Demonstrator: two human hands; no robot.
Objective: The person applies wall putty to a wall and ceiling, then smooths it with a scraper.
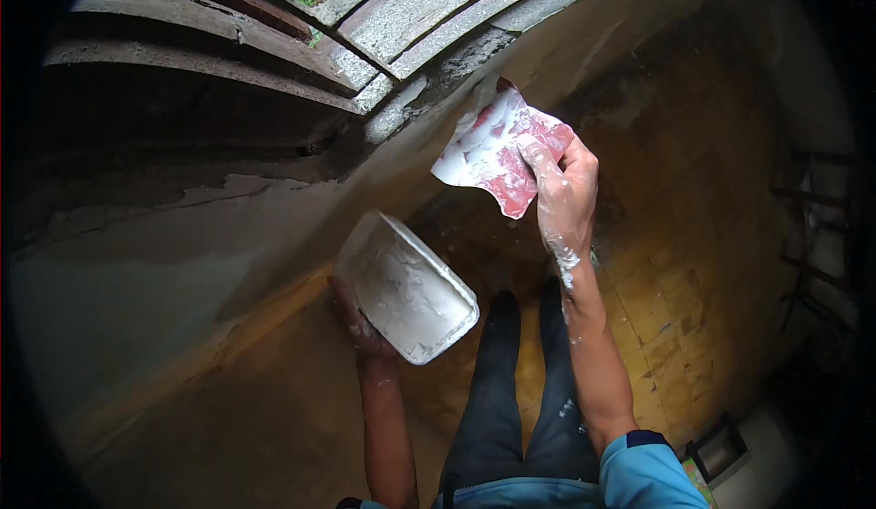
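Observation:
My right hand [568, 194] pinches a thin red sheet [500, 158] with an irregular, curved outline, thumb on top. White paste is smeared over much of the sheet's face, and flecks of it cling to my wrist. Lower and to the left, my left hand [363, 325] grips a white rectangular tub [406, 292] from its left side and underneath; most of those fingers are hidden behind it. The tub is tilted, and white paste coats its inside. Sheet and tub are apart, the sheet held higher, close to the wall.
Weathered slats [429, 12] of a window run along the top, above a crumbling ledge [401, 112]. Below is a patchy plastered wall [164, 249]. The floor has worn yellowish tiles [666, 317]. Dark furniture [817, 235] stands at the right edge, and a dark frame [721, 450] lies lower right.

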